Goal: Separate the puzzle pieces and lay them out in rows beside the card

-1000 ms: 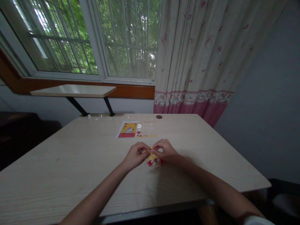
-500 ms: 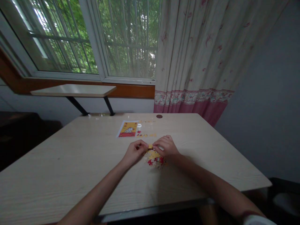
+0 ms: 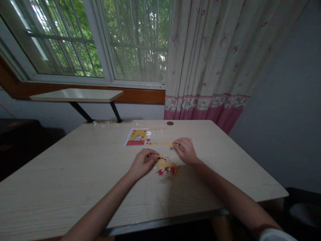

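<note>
Yellow and red puzzle pieces (image 3: 166,164) seem light and stiff, best pinched by the edges; whether left hand (image 3: 142,163) or right hand (image 3: 186,150) has a closed grip, I cannot tell.

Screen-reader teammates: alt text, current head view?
A person's left hand is at a pile of puzzle pieces on a pale table; the right hand is at a row of pieces beyond. A printed picture lies left of that row.

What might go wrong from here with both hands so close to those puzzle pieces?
The right hand, its fingertips by the end of the nearer row of pieces, might nudge that row out of line. The left hand, at the edge of the loose pile, might scatter it.
</note>
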Tool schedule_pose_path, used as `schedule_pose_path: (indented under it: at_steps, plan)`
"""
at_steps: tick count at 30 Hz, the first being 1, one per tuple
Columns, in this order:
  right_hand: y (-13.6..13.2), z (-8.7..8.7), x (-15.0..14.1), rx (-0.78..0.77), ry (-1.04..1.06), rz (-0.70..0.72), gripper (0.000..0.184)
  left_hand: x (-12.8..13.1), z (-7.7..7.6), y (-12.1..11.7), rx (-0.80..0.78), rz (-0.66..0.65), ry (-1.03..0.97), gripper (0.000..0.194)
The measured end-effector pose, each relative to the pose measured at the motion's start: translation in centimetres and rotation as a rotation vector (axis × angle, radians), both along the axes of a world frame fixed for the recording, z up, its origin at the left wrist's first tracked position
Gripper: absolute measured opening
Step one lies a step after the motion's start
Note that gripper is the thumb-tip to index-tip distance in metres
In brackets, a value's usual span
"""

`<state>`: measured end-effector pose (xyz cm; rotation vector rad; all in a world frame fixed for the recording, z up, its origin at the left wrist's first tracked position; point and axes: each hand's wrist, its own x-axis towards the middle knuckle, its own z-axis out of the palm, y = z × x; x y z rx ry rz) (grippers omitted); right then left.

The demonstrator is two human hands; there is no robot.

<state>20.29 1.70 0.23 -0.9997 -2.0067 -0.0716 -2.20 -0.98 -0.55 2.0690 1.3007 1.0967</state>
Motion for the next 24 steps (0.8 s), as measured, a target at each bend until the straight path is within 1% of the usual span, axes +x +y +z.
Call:
schedule_pose_path:
  at_steps: [3,11,13,15,19,21,24]
  plan:
    - [0.4,0.3,0.9,-0.031,0.073,-0.051,0.019,-0.3,0.1,-0.1,0.063,-0.016,0.125,0.021]
    - [0.4,0.4,0.9,-0.022,0.056,-0.027,0.018,-0.5,-0.2,0.0,0.097,-0.027,0.201,0.021]
    - [1.2,0.3,1.3,-0.058,0.058,-0.029,0.017,-0.5,-0.2,0.0,0.095,-0.030,0.212,0.021]
    - [2.5,0.1,1.7,-0.130,0.052,-0.027,0.018,-0.6,-0.3,0.0,0.092,-0.035,0.223,0.020]
    - [5.3,-1.2,2.2,-0.278,-0.022,-0.015,0.016,-0.8,-0.4,0.1,0.093,-0.039,0.233,0.020]
    - [6.3,-1.9,2.1,-0.314,-0.052,-0.036,0.014,-0.9,-0.5,0.1,0.092,-0.035,0.233,0.020]
    - [7.0,-2.7,1.6,-0.334,-0.086,-0.059,0.012,-1.1,-0.6,0.3,0.089,-0.030,0.239,0.021]
